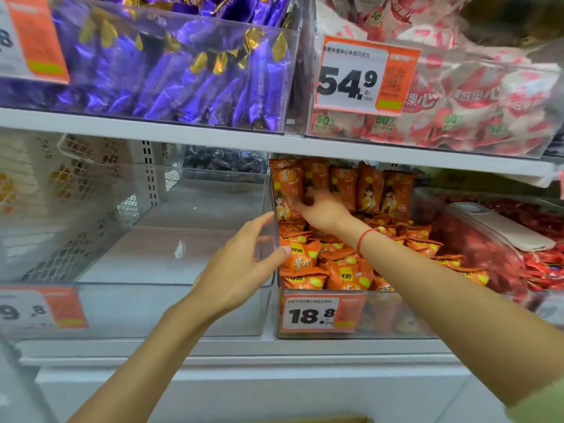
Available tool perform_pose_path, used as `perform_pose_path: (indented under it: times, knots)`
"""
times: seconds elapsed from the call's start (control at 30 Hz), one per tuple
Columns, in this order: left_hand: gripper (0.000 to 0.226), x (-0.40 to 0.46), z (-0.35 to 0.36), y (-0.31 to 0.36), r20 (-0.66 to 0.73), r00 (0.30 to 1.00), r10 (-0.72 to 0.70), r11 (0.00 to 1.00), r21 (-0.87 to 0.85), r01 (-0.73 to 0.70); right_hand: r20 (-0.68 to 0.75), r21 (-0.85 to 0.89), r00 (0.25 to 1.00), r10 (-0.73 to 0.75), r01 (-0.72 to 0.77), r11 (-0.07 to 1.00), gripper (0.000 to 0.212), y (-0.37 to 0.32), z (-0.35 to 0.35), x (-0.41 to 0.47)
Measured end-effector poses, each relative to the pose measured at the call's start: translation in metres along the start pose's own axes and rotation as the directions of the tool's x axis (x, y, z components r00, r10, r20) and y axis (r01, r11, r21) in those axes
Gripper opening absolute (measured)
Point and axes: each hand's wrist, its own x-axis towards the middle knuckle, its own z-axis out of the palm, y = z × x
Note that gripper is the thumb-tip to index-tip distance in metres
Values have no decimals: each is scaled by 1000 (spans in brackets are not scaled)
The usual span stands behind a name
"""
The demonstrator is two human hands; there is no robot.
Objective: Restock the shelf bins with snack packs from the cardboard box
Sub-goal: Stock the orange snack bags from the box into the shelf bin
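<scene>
A clear bin (323,293) on the lower shelf holds several orange snack packs (345,270), with a row of them standing upright (369,187) at the back. My right hand (323,210) reaches into this bin, fingers closed on the leftmost upright orange pack (285,187). My left hand (244,264) is open against the clear wall between this bin and the empty bin (171,309) to the left. A strip of the cardboard box (329,419) shows at the bottom edge.
The upper shelf carries a bin of purple packs (171,74) and a bin of white-and-red packs (457,111). A bin of red packs (534,264) with a white phone-like slab (500,227) on top sits at the right. Price tags hang on the bin fronts.
</scene>
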Motion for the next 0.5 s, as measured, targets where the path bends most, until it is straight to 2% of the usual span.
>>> perform_pose_path:
  times: [0.07, 0.17, 0.23, 0.33, 0.4, 0.5]
  knots:
    - [73, -1, -1, 2, 9, 1000, -10, 999, 41, 10, 5, -2, 1000, -21, 22, 1000, 48, -2, -11, -15]
    - [68, -5, -5, 8, 15, 999, -42, 997, 63, 41, 0, 30, 999, -53, 53, 998, 47, -2, -32, -53]
    - [64, -11, -7, 16, -48, 998, -34, 993, 109, 39, -4, 105, 995, -100, 100, 989, 42, -2, -44, -86]
    - [46, -41, -11, 31, -217, 971, 101, 984, 165, -65, -3, 198, 970, -243, 239, 951, 26, -1, -60, -144]
    - [32, -75, -13, 38, -265, 948, 176, 970, 210, -121, 128, 222, 935, -332, 299, 928, 23, 4, -64, -183]
    - [27, -131, -10, 29, -228, 960, 166, 957, 271, -101, 497, 105, 806, -322, 313, 944, 21, 16, -51, -231]
